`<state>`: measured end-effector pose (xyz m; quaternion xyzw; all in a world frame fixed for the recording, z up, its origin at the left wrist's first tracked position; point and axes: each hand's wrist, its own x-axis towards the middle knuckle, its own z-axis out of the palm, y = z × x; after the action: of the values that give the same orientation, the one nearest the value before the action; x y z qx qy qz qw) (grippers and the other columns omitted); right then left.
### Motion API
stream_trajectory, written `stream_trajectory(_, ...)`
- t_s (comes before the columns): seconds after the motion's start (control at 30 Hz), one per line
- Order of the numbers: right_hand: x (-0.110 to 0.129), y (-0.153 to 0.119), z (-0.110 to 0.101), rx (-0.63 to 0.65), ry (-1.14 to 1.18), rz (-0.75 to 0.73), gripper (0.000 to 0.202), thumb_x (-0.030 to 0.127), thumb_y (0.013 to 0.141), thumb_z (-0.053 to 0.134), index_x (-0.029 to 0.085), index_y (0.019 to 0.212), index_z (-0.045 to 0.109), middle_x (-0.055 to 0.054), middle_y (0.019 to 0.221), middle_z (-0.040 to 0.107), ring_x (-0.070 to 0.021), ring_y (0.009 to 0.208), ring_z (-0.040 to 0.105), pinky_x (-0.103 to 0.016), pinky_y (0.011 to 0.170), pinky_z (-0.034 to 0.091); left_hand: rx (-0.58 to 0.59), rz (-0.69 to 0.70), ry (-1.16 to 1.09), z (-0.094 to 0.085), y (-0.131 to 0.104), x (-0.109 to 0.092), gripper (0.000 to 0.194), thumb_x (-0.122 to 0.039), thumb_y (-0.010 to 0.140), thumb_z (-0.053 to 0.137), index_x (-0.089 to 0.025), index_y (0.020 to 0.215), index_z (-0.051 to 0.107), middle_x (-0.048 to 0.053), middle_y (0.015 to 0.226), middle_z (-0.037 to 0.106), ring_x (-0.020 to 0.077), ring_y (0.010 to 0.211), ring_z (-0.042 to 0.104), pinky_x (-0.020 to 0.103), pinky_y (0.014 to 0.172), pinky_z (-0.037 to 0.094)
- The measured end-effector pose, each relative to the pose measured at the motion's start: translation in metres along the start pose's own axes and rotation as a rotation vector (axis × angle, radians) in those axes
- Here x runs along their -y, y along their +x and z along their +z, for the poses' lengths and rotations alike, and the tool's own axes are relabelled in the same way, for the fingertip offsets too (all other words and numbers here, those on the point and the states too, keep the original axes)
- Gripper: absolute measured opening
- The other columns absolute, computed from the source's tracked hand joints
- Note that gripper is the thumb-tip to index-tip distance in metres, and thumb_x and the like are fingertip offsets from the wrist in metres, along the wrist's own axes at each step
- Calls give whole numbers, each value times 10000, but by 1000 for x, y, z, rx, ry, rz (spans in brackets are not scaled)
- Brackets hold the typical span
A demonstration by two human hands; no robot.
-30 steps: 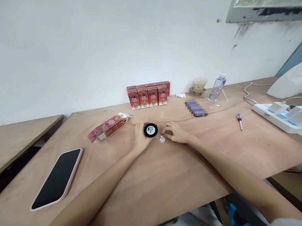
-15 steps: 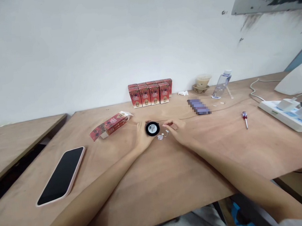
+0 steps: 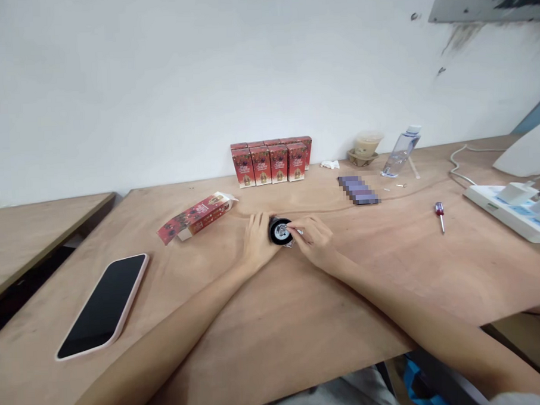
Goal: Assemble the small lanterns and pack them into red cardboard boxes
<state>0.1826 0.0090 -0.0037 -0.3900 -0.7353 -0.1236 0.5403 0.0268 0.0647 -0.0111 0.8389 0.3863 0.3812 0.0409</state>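
A round black object (image 3: 275,238) with a pale, patterned centre stands on the wooden table (image 3: 240,329). My left hand (image 3: 256,239) rests against its left side, with the thumb side hidden behind it; the hand seems to steady it. My right hand (image 3: 314,239) is closed in a pinch, its fingertips over the right part of the pale centre. What the fingertips hold is too small to name. Small metal pieces lie just below the round object, mostly hidden by my right hand.
Red boxes (image 3: 261,166) stand near the wall. An opened red box (image 3: 199,217) and a phone (image 3: 105,305) lie left. Rightward are a blurred phone (image 3: 359,190), a cup (image 3: 368,144), a bottle (image 3: 401,152), a screwdriver (image 3: 440,216) and a power strip (image 3: 512,211).
My right hand has moved left, from beside the round object to over its pale centre. It now covers most of the small metal pieces. The whole view has shifted slightly.
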Motion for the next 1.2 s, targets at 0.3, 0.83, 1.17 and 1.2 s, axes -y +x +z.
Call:
stream_trajectory(0.3,3,2,-1,41,33,71,227,218,925,420,212,1009,632,-70,849,626,-163,812,596,-302,735,504,-1,-17,32,-1,0,-1,337,-241,700,623,-194,1010,500,69,996,591,262,954,518,361,801,417)
stream_trajectory(0.83,-1,0,1,9,82,131,150,299,842,599,212,721,621,-29,696,591,-156,688,557,-307,647,480,92,-26,137,-5,0,-9,399,-335,724,632,-196,1074,500,93,1055,593,294,1004,502,383,785,385)
stream_trajectory(1.17,-2,-3,6,31,64,161,132,318,859,565,226,808,644,-50,829,558,-162,801,577,-317,749,508,93,-35,144,-5,0,-9,382,-293,716,622,-199,1068,506,92,1033,593,294,1000,507,383,789,383)
stream_trajectory(1.2,-3,-3,6,20,68,164,128,316,854,572,223,801,643,-52,838,557,-166,811,579,-323,761,508,93,-37,145,-6,0,-9,388,-292,716,624,-196,1072,505,94,1033,593,297,1005,505,385,789,384)
